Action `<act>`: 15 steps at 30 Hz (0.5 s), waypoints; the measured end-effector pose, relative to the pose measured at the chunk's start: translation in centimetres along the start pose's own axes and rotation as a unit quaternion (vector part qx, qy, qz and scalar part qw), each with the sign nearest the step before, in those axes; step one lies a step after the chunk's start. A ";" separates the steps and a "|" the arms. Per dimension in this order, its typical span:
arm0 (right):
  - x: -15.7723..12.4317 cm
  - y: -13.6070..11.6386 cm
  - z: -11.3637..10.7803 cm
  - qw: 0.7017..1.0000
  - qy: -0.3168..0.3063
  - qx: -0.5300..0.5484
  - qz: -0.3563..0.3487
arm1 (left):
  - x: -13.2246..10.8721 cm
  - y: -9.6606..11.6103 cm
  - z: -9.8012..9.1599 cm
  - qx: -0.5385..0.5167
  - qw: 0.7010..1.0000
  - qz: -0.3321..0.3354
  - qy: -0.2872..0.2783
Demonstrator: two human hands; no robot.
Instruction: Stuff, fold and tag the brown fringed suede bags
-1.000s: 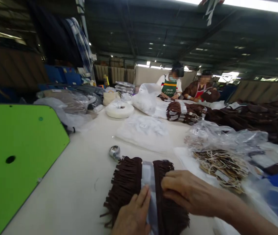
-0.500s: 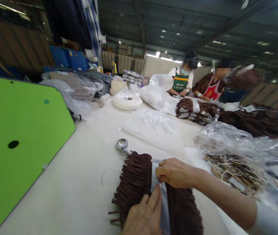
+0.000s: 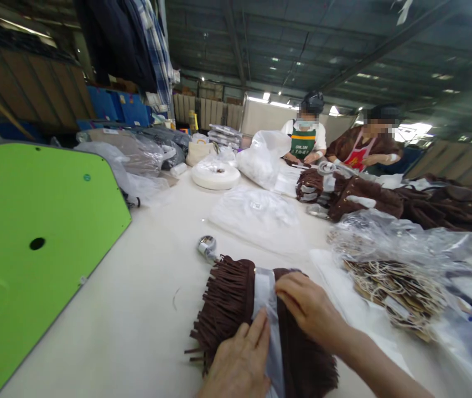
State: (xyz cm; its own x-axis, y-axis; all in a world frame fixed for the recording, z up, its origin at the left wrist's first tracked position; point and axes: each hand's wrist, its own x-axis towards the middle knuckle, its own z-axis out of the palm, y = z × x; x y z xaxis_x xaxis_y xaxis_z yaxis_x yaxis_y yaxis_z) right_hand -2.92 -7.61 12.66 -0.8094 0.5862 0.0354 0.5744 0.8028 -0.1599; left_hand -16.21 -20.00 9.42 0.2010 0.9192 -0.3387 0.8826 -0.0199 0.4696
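Observation:
A dark brown fringed piece [image 3: 229,293], seemingly suede-like, lies on the table with strips hanging out to both sides. Down its middle runs a pale whitish strip [image 3: 265,283]. My left hand [image 3: 239,356] rests over the left half, index and middle fingers stretched out and pressing on the strip. Across the right half reaches my right hand [image 3: 306,307], its fingers bent and together at the strip's right edge. Its thumb and whatever it pinches are hidden. Just beyond the fringe's far left corner sits a small shiny round object [image 3: 207,246].
A green panel [image 3: 53,243] stands at the left. Ahead lie a clear plastic bag [image 3: 256,218] and a white roll [image 3: 214,176]. At the right are corded tags [image 3: 397,298], plastic wrap [image 3: 410,235] and brown goods [image 3: 364,196]. Two co-workers [image 3: 304,141] stand across the table.
My right hand has moved right, off the strip's middle to its right edge, uncovering more of the strip. My left hand stays nearly in place. A brown piece now lies near the far-side co-worker.

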 end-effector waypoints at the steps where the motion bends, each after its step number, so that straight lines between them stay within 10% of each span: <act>1: -1.4 -0.6 0.9 0.998 0.042 0.021 -0.038 | -0.1 0.0 0.1 0.002 1.000 0.001 0.010; 5: -4.4 -2.2 4.2 0.981 0.159 0.005 -0.112 | -0.5 -0.1 0.5 0.016 0.999 -0.004 0.046; 15: -5.5 -2.8 4.3 0.977 0.193 0.027 -0.086 | -1.7 -0.7 0.1 -0.062 0.989 0.054 0.126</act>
State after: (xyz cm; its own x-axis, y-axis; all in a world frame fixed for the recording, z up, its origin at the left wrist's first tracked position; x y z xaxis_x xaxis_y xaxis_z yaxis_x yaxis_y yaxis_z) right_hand -0.57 -13.56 8.63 -0.7803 0.4496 0.4347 0.4191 0.8918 -0.1702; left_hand -17.13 -21.59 9.52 0.1658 0.9833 -0.0746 0.8002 -0.0899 0.5930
